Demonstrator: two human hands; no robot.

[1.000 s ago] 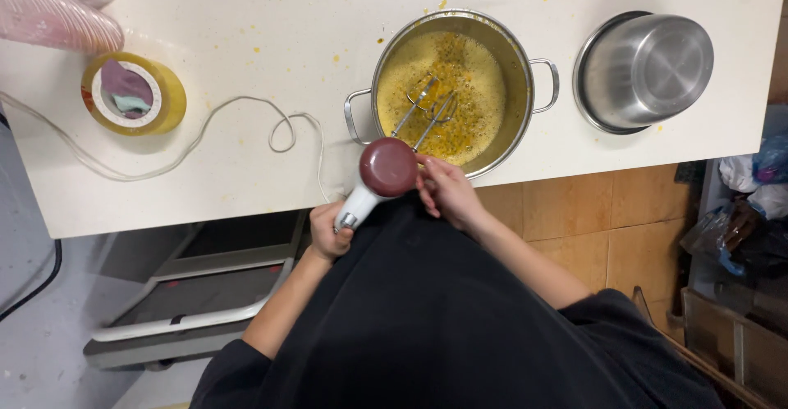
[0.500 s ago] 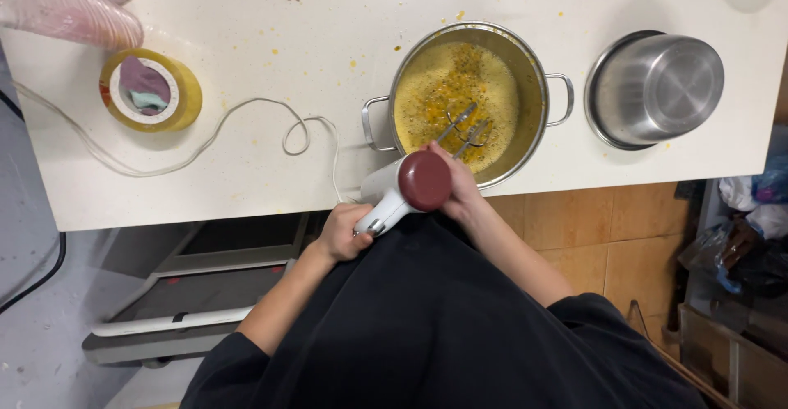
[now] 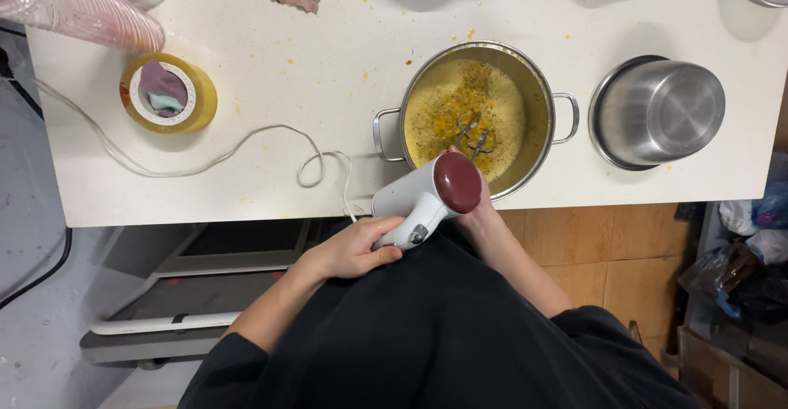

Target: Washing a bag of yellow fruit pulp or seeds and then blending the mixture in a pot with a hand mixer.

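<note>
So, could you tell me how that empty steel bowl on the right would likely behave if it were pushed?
The steel bowl looks empty and thin-walled, so it is probably light and would slide easily on the smooth white table. It looks wide and squat, so tipping seems unlikely. Its polished side may feel slippery.

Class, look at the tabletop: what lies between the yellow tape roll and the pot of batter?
In the head view, the mixer's white cord loops across the speckled white table between the yellow tape roll and the pot; otherwise only crumbs.
</note>
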